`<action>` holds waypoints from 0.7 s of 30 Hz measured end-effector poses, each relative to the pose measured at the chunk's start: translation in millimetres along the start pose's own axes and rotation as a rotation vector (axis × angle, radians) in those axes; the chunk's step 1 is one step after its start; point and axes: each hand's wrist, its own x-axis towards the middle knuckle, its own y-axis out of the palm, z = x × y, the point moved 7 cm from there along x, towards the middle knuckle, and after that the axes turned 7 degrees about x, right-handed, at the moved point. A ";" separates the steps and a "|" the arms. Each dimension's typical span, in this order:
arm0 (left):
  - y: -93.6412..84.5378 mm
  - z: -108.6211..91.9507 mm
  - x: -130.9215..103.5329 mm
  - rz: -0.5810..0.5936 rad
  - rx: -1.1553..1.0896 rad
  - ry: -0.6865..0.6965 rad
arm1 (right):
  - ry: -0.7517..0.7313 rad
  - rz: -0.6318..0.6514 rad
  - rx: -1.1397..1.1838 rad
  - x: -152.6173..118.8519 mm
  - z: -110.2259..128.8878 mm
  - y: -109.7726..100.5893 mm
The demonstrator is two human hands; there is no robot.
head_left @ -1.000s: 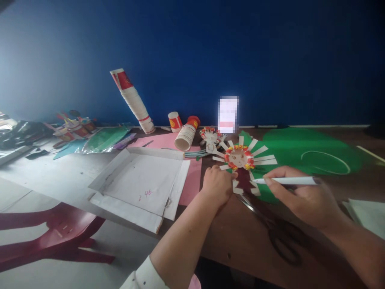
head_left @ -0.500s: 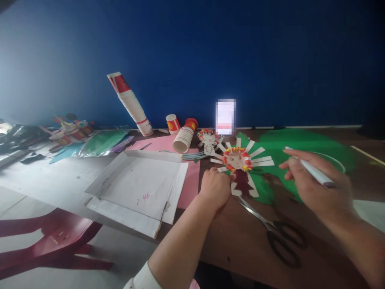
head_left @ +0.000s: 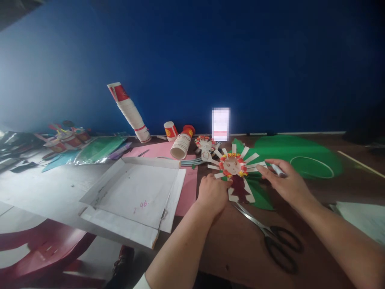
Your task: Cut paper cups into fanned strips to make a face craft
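Note:
A paper figure [head_left: 239,188] with a dark red body, a drawn face, a red and yellow ring and white strips radiating outward lies on the brown table. My left hand [head_left: 213,194] rests at its left side, fingertips on the figure's edge. At the right, my right hand [head_left: 285,178] holds a white marker [head_left: 278,170] between thumb and fingers, its fingertips by the ends of the right-hand strips. Black-handled scissors [head_left: 267,233] lie below the figure, blades towards it. A smaller ringed figure [head_left: 206,148] is behind it.
Left of my arm is a white cardboard tray [head_left: 135,192] on pink paper [head_left: 190,188]. Stacked paper cups [head_left: 130,112] lean on the blue wall; more cups [head_left: 180,145] lie nearby. Green sheets [head_left: 300,154] are at the back right, and a red chair [head_left: 51,249] stands lower left.
My right hand has moved left and down to the figure's right-hand strips, with the marker now turned and mostly hidden in the hand. My left hand remains at the figure.

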 end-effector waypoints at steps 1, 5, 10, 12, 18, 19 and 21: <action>-0.1 -0.1 -0.1 0.003 -0.001 0.000 | 0.023 0.013 0.026 0.0 -2.1 2.4; -0.8 -0.3 -0.2 0.010 -0.003 0.000 | 0.077 0.040 0.129 -0.3 -6.6 9.0; -2.1 -0.9 -0.7 0.001 0.003 0.008 | 0.111 0.065 0.169 -0.6 -12.5 13.9; -1.9 -1.7 -0.9 0.001 0.010 0.016 | 0.102 0.055 0.177 -1.2 -9.6 12.4; -2.6 -1.7 0.0 -0.012 0.006 0.008 | -0.028 -0.151 0.197 -9.4 21.2 -13.6; -2.3 -1.3 0.2 -0.003 0.000 0.004 | -0.051 -0.178 0.203 -12.9 25.7 -17.7; -1.5 -0.7 0.3 0.019 -0.013 -0.004 | -0.138 -0.153 0.220 -21.5 35.5 -19.3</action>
